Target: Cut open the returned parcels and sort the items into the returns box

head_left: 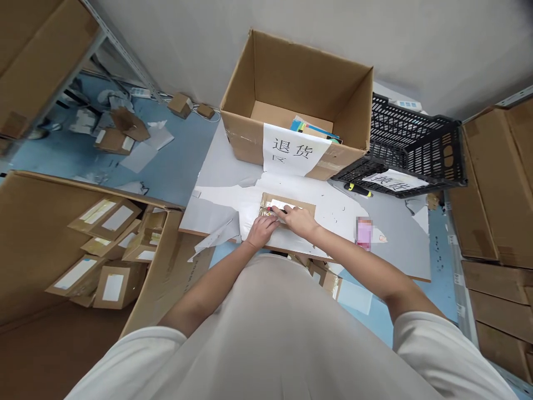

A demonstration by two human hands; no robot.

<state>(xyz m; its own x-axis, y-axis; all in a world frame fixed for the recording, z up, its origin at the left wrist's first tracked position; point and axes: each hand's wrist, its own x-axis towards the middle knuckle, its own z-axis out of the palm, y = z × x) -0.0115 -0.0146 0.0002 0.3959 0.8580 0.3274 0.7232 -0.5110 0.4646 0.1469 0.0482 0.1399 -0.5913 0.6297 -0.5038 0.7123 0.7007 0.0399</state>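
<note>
A small cardboard parcel (308, 207) with a white label and shiny tape at its left end lies on the table (333, 194) in front of me. My left hand (263, 230) grips its near left corner with curled fingers. Held in the closed fingers of my right hand (300, 221) is a slim black-and-red tool (270, 209), its tip over the taped end; its exact kind is too small to tell. The right hand rests across the parcel and covers part of the label. The parcel's near side is partly hidden by both hands.
Behind the parcel stands a large open carton (245, 141) with a paper sign. Right of it are a black plastic crate (447, 161) and a yellow-and-black utility knife (358, 190). At left, a big box (158, 266) holds several parcels (112, 286). Stacked cartons (478, 205) line the right.
</note>
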